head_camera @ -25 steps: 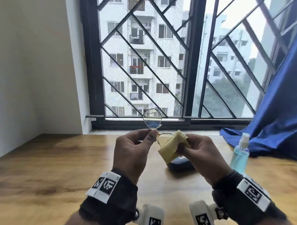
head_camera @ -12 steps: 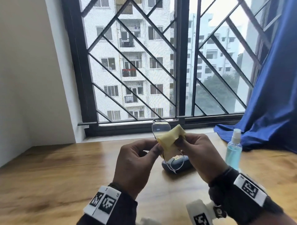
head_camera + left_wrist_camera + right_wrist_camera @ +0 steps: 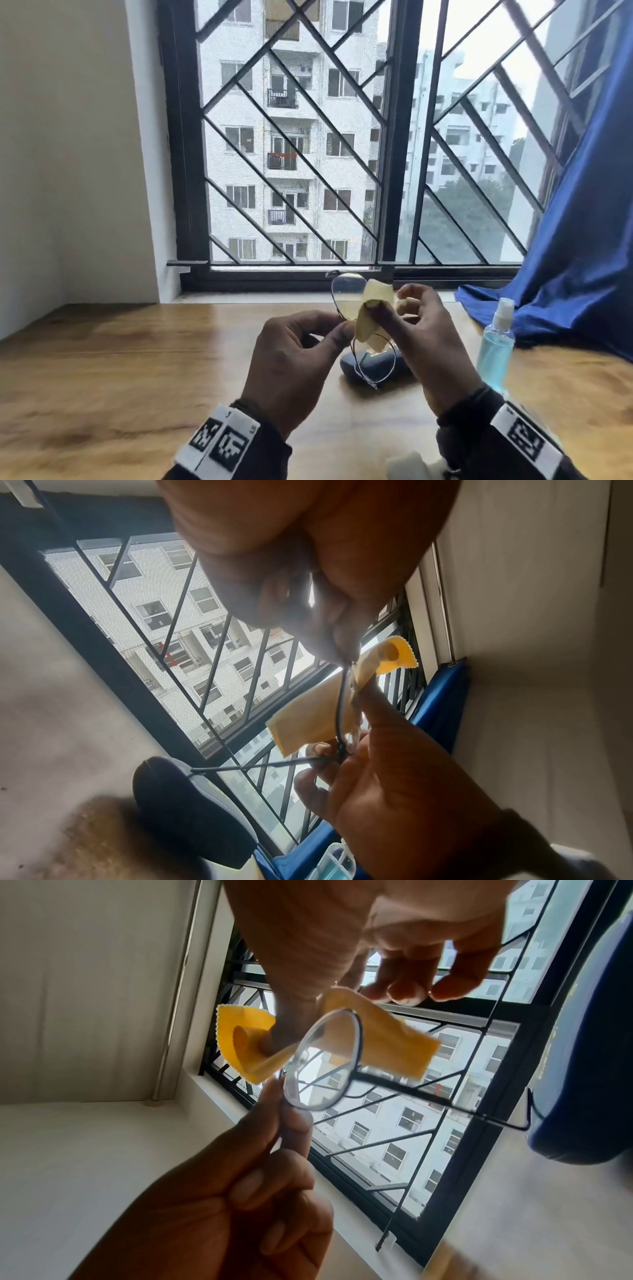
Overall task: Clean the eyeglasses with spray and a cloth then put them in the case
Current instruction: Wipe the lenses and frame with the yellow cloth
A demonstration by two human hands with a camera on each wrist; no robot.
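Held above the wooden worktop (image 3: 137,359) by the bridge, thin black-rimmed round eyeglasses (image 3: 322,1061) pinched in the left grip (image 3: 294,356), right grip (image 3: 421,339) squeezing folded yellow cloth (image 3: 380,1039) around one lens; best rubbed gently, frame unbent.

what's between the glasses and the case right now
Nothing visible. The glasses are held in the air just above the case on the table; only the cloth, pinched on a lens by the right hand, hangs near them.
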